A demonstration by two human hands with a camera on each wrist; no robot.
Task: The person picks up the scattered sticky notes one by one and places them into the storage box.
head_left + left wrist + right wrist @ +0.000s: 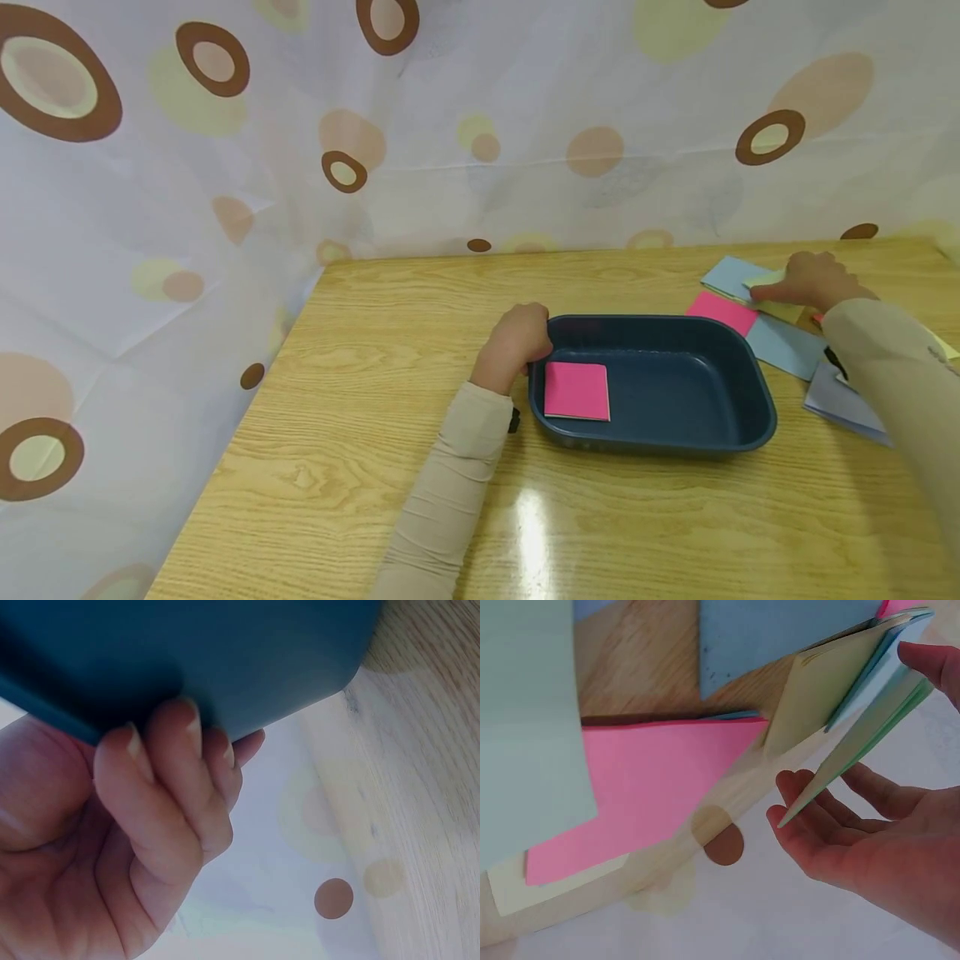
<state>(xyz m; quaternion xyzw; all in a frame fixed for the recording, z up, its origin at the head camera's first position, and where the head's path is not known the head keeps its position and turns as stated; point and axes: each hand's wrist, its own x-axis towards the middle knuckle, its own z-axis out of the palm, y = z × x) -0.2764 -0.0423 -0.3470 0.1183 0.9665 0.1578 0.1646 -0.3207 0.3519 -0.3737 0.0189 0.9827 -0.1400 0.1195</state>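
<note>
The left hand [517, 342] has its fingers curled in on the left end of the bin [675, 408], near that end's far corner, and grips it there. From beneath I can see the fingertips pressed to the outer wall; the thumb is mostly lost behind the rim. The bin sits on the table [337, 392], its whole rim in sight but for the bit under the hand. Inside, a pink pad [577, 391] lies flat at the left end, towards the near left corner.

Over by the table's far edge, right of the bin, the right hand [817, 279] is partly closed, pinching a pale green pad [866, 746] between thumb and fingers. From above, the hand covers most of that pad; only a corner pokes out. Close to the wrist, its greener lower sheets show, while the thumb is cut off at the side.

Around this hand lie more pads: a light blue one [726, 273] partly covered, a yellow one [783, 311] peeping out below the hand, a second pink one [720, 312] just beside the bin's far right corner, a darker blue one [787, 345] and a lavender one [840, 400] nearer me. The right sleeve [896, 367] hides the rest, and I can't count what is under it.
</note>
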